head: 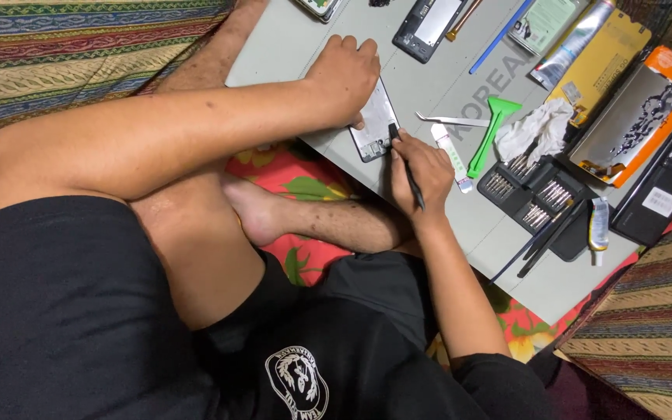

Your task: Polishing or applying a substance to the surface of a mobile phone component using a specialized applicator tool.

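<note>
Above the middle of the frame, the left hand (345, 74) presses curled fingers onto an opened phone (375, 122) on the grey mat (429, 93). The right hand (423, 173) pinches a thin black tool (407, 169), tip touching the phone's lower edge. A green pry tool (491, 128) lies just right.

Orange box (638, 120) beside yellow packet (607, 62), far right of mat.
</note>
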